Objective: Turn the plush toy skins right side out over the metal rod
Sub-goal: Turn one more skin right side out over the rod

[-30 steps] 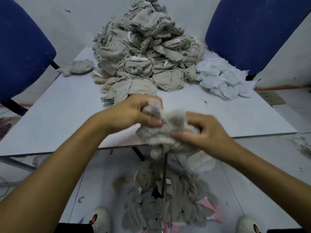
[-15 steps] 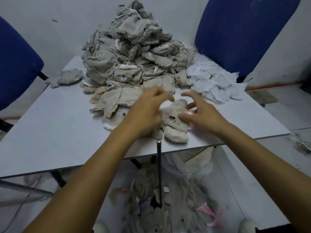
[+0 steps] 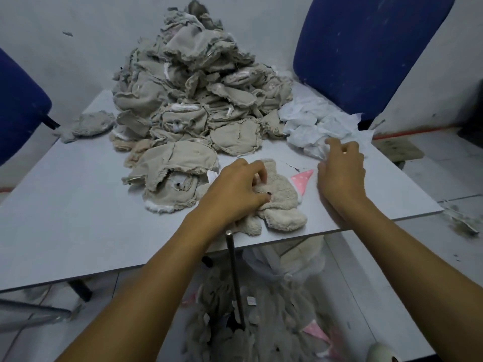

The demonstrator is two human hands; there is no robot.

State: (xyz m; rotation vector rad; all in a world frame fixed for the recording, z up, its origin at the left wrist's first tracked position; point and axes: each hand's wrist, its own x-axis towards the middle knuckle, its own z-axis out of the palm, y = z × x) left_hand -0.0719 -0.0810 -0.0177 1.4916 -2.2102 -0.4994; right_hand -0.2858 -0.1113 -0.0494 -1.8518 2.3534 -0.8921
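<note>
One head-worn wide-angle view looks forward and down, close over the table's [image 3: 78,205] near edge, with the floor visible below it.

fluffy beige skin [image 3: 281,205] | flat on table edge; metal rod [image 3: 234,278] | upright below

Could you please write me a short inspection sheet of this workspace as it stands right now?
Surface: grey table, fabric at its far end.
Job's things: fluffy plush skin near the front edge; metal rod upright below; inside-out skins pile.
Clutter: white fabric pieces; finished skins on the floor.
Hands: left hand grips the plush skin; right hand touches the white pieces.
Cables: nothing seen.
Surroundings: blue chairs, grey wall.
</note>
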